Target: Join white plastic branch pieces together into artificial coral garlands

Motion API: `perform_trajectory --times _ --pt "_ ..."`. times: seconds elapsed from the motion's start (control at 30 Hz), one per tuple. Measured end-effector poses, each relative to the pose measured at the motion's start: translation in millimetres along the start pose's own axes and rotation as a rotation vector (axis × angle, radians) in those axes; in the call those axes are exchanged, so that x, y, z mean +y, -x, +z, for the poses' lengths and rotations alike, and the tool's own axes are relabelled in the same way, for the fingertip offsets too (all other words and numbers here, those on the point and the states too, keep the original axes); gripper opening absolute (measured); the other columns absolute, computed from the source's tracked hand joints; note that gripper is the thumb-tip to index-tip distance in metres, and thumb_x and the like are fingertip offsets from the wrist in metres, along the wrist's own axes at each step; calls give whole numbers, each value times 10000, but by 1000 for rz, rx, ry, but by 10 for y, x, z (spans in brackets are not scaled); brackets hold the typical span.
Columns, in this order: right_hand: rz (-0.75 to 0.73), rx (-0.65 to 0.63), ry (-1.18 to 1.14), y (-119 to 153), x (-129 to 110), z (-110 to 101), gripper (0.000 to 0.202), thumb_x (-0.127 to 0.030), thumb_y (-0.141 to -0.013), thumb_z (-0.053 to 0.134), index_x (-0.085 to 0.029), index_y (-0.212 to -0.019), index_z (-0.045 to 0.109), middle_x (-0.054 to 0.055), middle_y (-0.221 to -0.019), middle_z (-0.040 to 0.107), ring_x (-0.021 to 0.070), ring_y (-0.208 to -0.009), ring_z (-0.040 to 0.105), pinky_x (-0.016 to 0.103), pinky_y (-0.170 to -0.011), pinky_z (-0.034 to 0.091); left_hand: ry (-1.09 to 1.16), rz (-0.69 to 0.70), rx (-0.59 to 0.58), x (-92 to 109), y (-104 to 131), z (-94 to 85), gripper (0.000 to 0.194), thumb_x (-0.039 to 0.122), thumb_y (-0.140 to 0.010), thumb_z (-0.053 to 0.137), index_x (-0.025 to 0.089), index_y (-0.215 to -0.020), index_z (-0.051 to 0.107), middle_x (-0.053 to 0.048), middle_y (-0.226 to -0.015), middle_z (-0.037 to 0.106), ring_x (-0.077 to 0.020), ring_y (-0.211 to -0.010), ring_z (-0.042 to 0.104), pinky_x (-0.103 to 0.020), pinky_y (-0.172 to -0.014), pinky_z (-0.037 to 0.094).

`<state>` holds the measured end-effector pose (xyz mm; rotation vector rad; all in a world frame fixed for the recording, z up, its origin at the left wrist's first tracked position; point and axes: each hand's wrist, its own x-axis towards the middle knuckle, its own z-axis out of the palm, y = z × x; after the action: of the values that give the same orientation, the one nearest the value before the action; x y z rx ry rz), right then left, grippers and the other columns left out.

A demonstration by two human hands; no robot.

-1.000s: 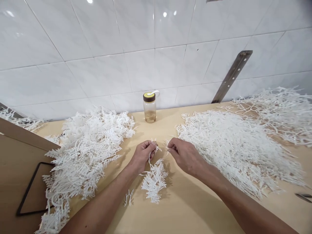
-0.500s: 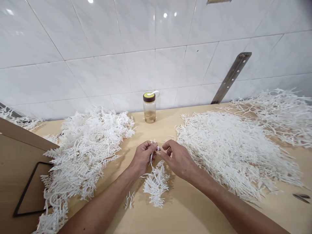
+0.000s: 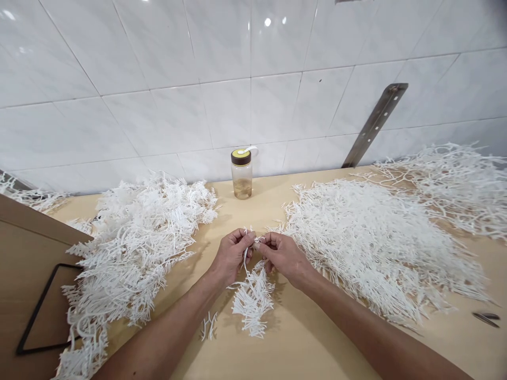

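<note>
My left hand (image 3: 231,257) pinches a thin white branching plastic strand (image 3: 246,259) between thumb and fingers. Close on its right, my right hand (image 3: 285,257) has thumb and forefinger pressed together on the tip of the same white piece; the exact grip is too small to make out. Below the hands hangs or lies a feathery white plastic sprig (image 3: 253,306), seemingly joined to the strand. A small loose white branched piece (image 3: 209,325) rests on the table beside my left forearm.
A large heap of white sprigs (image 3: 134,237) lies at left, another heap (image 3: 380,243) at right, with looser branched strands (image 3: 459,184) behind it. A bottle (image 3: 242,174) stands near the tiled wall. A brown box (image 3: 31,285) is at far left; a small dark tool (image 3: 486,319) lies right.
My right hand's fingers have closed from a looser, more spread pose onto the white piece by my left fingertips. The left hand keeps its pinch.
</note>
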<state>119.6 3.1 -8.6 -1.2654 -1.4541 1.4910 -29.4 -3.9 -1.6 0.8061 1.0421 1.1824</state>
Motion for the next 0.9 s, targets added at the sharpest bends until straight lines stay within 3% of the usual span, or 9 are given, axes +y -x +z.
perform_trajectory --times 0.3,0.57,0.9 --pt "-120 -5 -83 5 19 36 303 -456 -799 698 -185 -863 579 38 -730 710 155 -579 643 238 -444 511 0 11 45 -44 -9 0 395 460 -661 822 162 -696 566 47 -523 533 -53 -408 417 -185 -392 321" --pt "-97 123 59 17 -2 18 297 -486 -839 627 -190 -818 610 -19 -638 633 105 -394 554 230 -401 457 -16 14 58 21 34 47 418 482 -629 834 163 -663 566 44 -520 535 -65 -436 448 -199 -429 355" --pt "-98 41 128 9 10 17 359 -522 -899 522 -198 -748 558 -31 -604 581 115 -398 555 240 -411 440 -55 -3 21 -33 6 -7 389 483 -711 776 158 -657 569 36 -508 519 -67 -423 426 -211 -433 333"
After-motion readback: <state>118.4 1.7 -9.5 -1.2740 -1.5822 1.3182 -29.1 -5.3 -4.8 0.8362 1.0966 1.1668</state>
